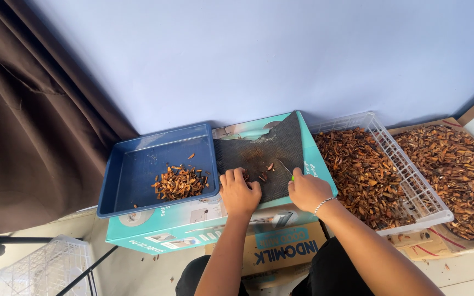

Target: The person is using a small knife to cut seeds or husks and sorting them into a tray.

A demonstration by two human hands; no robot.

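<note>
My left hand (238,192) rests curled on a black rubber mat (264,148), its fingers closed on a small brown piece at the fingertips. My right hand (308,190), with a bead bracelet at the wrist, grips a thin knife with a green handle (288,170) whose blade points up across the mat. A few brown cut bits (267,170) lie on the mat between the hands. The mat lies on a teal cardboard box (193,222). To the left, a blue plastic tray (138,164) holds a small pile of chopped brown pieces (180,182).
A white plastic crate (412,181) full of brown pieces stands at the right, beside a cardboard sheet (456,175) heaped with more. A brown curtain (28,109) hangs at left. Another white crate (45,268) sits low left; a brown carton (281,252) lies under the teal box.
</note>
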